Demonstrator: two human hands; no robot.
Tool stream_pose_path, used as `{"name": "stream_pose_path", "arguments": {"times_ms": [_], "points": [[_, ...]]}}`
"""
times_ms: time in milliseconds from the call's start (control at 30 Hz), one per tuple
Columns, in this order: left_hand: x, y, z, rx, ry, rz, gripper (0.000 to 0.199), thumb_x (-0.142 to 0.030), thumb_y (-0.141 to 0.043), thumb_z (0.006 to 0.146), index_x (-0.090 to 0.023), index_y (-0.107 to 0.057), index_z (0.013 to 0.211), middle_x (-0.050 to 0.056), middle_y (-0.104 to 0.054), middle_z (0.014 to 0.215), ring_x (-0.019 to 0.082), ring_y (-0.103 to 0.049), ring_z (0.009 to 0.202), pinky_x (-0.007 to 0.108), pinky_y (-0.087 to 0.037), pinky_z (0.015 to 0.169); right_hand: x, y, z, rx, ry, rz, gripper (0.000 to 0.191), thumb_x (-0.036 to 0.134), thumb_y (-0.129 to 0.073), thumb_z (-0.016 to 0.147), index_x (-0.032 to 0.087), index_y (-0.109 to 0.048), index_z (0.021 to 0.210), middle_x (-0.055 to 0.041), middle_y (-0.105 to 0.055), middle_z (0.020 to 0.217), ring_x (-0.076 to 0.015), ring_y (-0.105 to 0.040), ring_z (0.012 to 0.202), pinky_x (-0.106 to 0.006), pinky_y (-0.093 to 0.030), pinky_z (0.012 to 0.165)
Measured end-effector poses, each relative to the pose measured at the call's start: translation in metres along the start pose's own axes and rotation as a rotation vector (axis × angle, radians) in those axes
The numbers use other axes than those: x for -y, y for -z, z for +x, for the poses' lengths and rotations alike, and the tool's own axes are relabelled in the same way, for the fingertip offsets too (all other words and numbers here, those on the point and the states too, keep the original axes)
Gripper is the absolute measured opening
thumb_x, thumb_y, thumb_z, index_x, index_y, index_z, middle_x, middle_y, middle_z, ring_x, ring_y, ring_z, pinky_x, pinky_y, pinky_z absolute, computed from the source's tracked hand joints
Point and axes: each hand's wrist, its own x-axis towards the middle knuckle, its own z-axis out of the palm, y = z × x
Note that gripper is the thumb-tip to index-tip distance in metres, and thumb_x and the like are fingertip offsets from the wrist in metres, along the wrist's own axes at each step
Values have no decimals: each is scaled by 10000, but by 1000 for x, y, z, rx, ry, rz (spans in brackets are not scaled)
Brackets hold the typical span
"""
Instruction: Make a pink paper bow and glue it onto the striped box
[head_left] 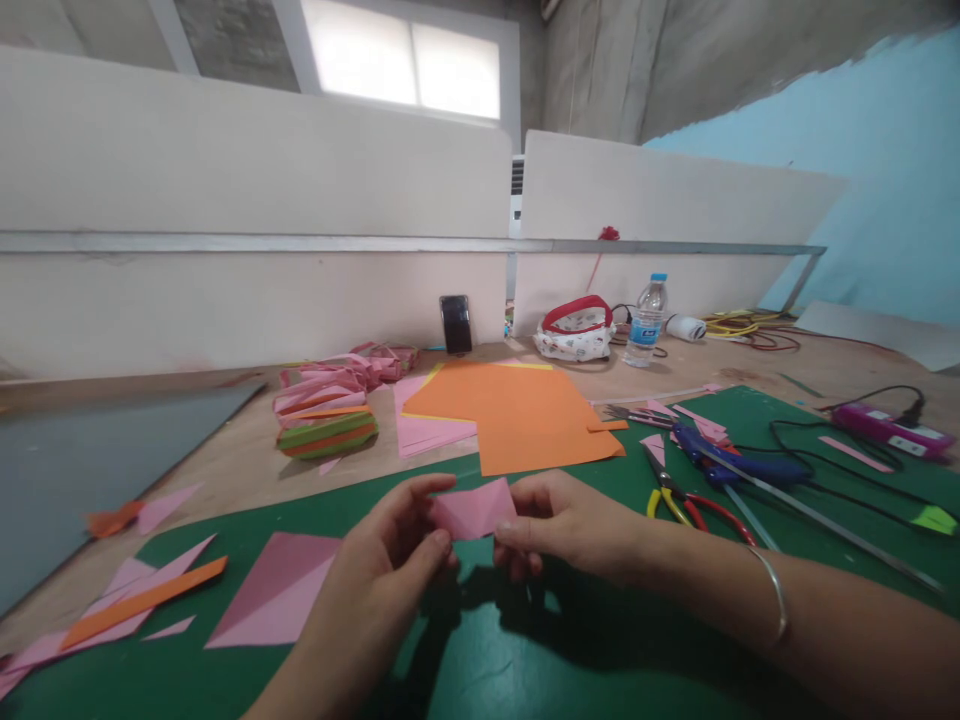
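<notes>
Small creased pink paper piece (476, 510) pinched at opposite ends by the fingers of the left hand (401, 535) and right hand (566, 525), held above a flat dark-green mat (480, 670) on the brown wooden desk (240, 455).

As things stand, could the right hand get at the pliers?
Likely yes: the pliers lie near the right hand, with only green mat seen between, though that hand holds pink paper.
</notes>
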Motion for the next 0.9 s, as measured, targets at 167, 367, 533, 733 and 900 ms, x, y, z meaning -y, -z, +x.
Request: {"name": "stream_pose_path", "arguments": {"times_ms": [167, 367, 533, 733, 900], "points": [[6, 0, 3, 55, 55, -52, 322, -321, -656, 672, -218, -634, 976, 2, -636, 688, 178, -606, 604, 291, -487, 553, 2, 1, 1, -105, 8, -37, 254, 340, -555, 862, 132, -589, 720, 15, -572, 577, -76, -516, 524, -190, -401, 519], [7, 0, 2, 76, 42, -26, 350, -298, -636, 728, -221, -584, 1065, -27, -590, 696, 135, -566, 583, 255, -465, 543, 3, -1, 1, -88, -59, -121, 128, 122, -544, 735, 136, -605, 624, 36, -558, 513, -66, -530, 486, -164, -357, 466], [9, 4, 4, 83, 130, -56, 455, -353, -639, 762, -219, -471, 1164, 10, -624, 855, 152, -610, 680, 280, -500, 606, 3, -5, -2, -182, -18, -169, 152, 234, -637, 722, 135, -593, 614, 36, -549, 505, -68, -497, 453, -172, -340, 437], [12, -1, 4, 123, 210, -305, 672, -329, -783, 619, -214, -457, 1195, 70, -609, 1130, 200, -620, 957, 282, -493, 799, -1, -9, -2, -411, 164, -359, 183, 242, -673, 711, 136, -586, 589, 56, -474, 508, -65, -411, 493, -185, -293, 454], [10, -9, -2, 102, 354, -308, 373, -347, -624, 771, -195, -551, 1104, 10, -661, 752, 149, -624, 703, 248, -483, 633, 0, -13, -5, -397, 274, -549, 125, 233, -672, 736, 134, -662, 660, 20, -572, 599, -86, -482, 563, -200, -342, 523]]}}
